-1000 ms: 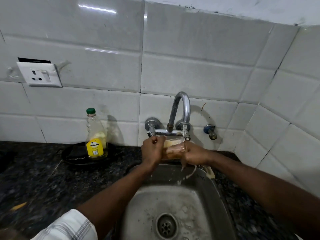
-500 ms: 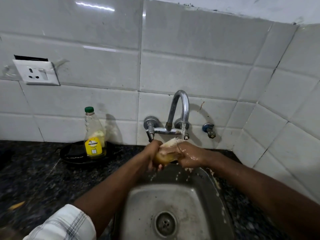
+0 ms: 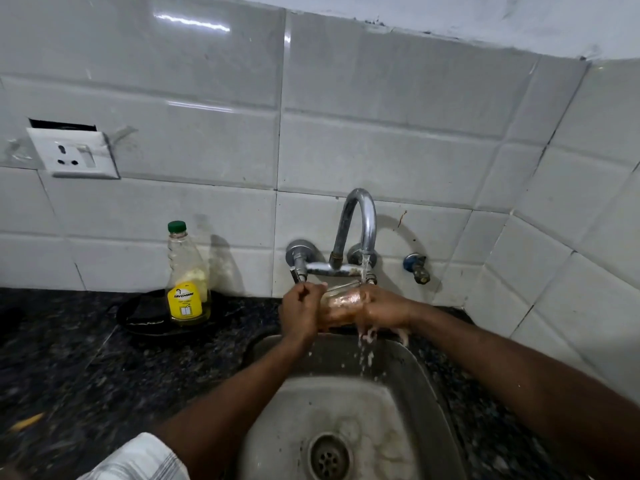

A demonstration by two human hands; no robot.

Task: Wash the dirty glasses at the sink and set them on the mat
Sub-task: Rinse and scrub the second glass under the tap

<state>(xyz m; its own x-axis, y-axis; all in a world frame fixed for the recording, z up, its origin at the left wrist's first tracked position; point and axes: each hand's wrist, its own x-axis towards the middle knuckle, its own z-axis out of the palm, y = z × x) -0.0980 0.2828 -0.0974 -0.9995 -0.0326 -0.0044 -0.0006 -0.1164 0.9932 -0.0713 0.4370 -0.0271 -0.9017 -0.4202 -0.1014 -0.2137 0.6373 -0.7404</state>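
Note:
A clear drinking glass (image 3: 343,301) lies on its side under the running tap (image 3: 360,233), above the back edge of the steel sink (image 3: 415,393). My left hand (image 3: 299,311) grips its left end, fingers curled round the rim. My right hand (image 3: 382,308) wraps round the right end, wet, with water and suds dripping from it into the basin. Water streams from the spout onto the glass and my right hand. No mat is in view.
A bottle of yellow dish liquid (image 3: 187,282) with a green cap stands on a black dish (image 3: 145,317) left of the tap. Dark granite counter (image 3: 86,368) surrounds the sink. A wall socket (image 3: 74,154) sits at left, a small blue valve (image 3: 417,266) right of the tap.
The glass went from soapy and tilted low to lying level under the stream, with the suds rinsed off. Both hands rose slightly toward the spout.

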